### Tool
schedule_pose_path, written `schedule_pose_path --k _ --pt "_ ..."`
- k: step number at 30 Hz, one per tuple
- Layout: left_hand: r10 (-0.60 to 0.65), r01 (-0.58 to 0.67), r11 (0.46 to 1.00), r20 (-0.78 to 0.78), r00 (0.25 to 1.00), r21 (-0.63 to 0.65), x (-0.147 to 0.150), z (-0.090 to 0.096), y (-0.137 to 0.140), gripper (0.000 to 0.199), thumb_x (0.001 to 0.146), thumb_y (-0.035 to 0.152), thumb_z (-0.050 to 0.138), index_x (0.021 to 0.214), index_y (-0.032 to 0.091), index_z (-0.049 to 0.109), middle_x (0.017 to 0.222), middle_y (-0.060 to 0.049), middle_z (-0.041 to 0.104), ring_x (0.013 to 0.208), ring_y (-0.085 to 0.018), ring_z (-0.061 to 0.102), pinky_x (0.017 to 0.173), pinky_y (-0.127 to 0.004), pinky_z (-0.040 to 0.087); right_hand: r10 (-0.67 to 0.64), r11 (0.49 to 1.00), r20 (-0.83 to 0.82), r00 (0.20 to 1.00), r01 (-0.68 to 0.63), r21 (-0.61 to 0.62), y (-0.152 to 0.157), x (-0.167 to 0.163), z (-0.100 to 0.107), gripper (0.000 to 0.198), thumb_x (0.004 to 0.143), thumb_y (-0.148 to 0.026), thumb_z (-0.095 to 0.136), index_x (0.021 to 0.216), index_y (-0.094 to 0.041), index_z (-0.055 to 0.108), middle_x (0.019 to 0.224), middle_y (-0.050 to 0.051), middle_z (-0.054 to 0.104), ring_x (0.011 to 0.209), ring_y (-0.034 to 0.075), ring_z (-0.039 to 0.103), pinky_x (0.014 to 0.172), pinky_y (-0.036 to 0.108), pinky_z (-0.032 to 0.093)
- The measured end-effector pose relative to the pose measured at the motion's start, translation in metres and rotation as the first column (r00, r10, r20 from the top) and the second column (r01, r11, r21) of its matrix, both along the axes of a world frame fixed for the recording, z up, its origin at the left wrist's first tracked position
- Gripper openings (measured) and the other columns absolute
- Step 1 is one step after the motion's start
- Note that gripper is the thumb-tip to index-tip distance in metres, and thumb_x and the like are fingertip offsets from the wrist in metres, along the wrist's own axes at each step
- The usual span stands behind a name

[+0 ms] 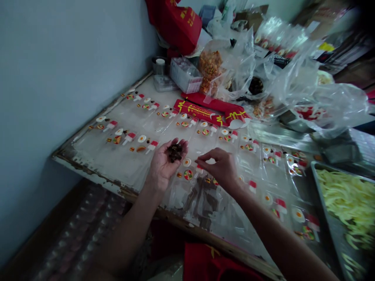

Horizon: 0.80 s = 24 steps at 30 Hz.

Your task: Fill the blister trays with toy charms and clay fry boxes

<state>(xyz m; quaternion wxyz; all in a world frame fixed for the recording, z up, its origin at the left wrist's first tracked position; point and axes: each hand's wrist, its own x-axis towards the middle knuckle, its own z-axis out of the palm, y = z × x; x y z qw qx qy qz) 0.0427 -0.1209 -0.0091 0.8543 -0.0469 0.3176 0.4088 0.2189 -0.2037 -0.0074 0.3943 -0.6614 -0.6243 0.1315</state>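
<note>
I see a person whose left hand (163, 168), right hand (222, 168) and slim forearms (135, 230) are all bare. Low at the body shows red cloth (197, 263) with a yellow marking, perhaps an apron; I cannot tell.

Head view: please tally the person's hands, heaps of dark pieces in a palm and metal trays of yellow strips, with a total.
Left hand and right hand: 2
Heap of dark pieces, left palm: 1
Metal tray of yellow strips: 1
Total: 4
</note>
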Motion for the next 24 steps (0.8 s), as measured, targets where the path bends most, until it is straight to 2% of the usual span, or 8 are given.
schedule_pose_path --k 2,5,8,12,16,18,24 --pt "-0.011 0.011 1.000 0.010 1.000 0.024 -0.002 -0.002 -0.004 0.019 0.096 0.021 0.052 0.098 0.013 0.069 0.105 -0.015 0.075 0.111 -0.027 0.071 0.094 -0.043 0.058 0.051 0.997 0.083 0.995 -0.047 -0.058 -0.006 -0.003 -0.017 0.006 0.077 -0.022 0.081 0.073 -0.024 0.077 0.072 0.001 0.075 0.070 0.018 0.065 0.069 0.032 0.047" --pt "-0.029 0.025 0.997 0.054 0.998 0.070 -0.002 -0.003 -0.011 0.024 0.096 0.028 0.053 0.107 0.014 0.069 0.117 -0.017 0.073 0.122 -0.028 0.066 0.098 -0.044 0.056 0.050 0.993 0.187 0.981 -0.028 -0.117 -0.006 -0.006 -0.040 0.008 0.080 -0.025 0.080 0.073 -0.024 0.076 0.071 0.002 0.074 0.071 0.020 0.064 0.068 0.032 0.045" --pt "-0.033 0.025 0.993 0.066 0.997 0.113 -0.003 -0.002 -0.018 0.028 0.097 0.032 0.052 0.110 0.014 0.069 0.122 -0.017 0.072 0.128 -0.029 0.062 0.102 -0.045 0.053 -0.015 0.994 0.190 0.982 0.035 -0.105 -0.003 -0.005 -0.046 0.016 0.081 -0.032 0.080 0.070 -0.023 0.073 0.070 0.003 0.071 0.071 0.020 0.063 0.067 0.032 0.044" --pt "-0.063 0.055 0.988 0.056 0.996 0.142 -0.003 -0.001 -0.026 0.032 0.098 0.036 0.051 0.113 0.014 0.069 0.122 -0.017 0.072 0.128 -0.030 0.062 0.102 -0.045 0.053 -0.054 0.997 0.004 0.999 0.055 -0.049 -0.003 -0.005 -0.028 0.021 0.076 -0.036 0.085 0.072 -0.021 0.070 0.068 0.001 0.067 0.066 0.018 0.061 0.064 0.031 0.044" --pt "-0.083 0.076 0.986 0.038 0.996 0.151 0.006 0.004 -0.034 0.036 0.100 0.039 0.048 0.115 0.014 0.069 0.120 -0.016 0.073 0.124 -0.028 0.064 0.101 -0.041 0.054 0.132 0.991 -0.143 0.981 -0.128 0.039 -0.008 -0.013 -0.005 0.004 0.082 -0.026 0.079 0.084 -0.024 0.077 0.082 0.001 0.073 0.077 0.017 0.067 0.073 0.030 0.050" --pt "-0.076 0.071 0.986 0.028 0.997 0.149 0.016 0.008 -0.037 0.036 0.100 0.038 0.047 0.114 0.014 0.069 0.117 -0.016 0.074 0.122 -0.027 0.065 0.101 -0.041 0.053 0.191 0.982 -0.142 0.971 -0.189 0.028 -0.010 -0.016 0.001 0.009 0.080 -0.019 0.076 0.086 -0.024 0.078 0.086 0.002 0.074 0.080 0.017 0.068 0.074 0.029 0.051" --pt "-0.101 0.096 0.980 0.016 0.995 0.177 0.061 0.025 -0.041 0.033 0.101 0.030 0.043 0.113 0.014 0.070 0.104 -0.013 0.076 0.114 -0.026 0.069 0.101 -0.042 0.054 0.167 0.985 -0.086 0.982 -0.162 0.066 -0.009 0.005 0.012 0.016 0.073 -0.013 0.069 0.083 -0.022 0.077 0.083 0.002 0.072 0.078 0.017 0.065 0.076 0.030 0.052"
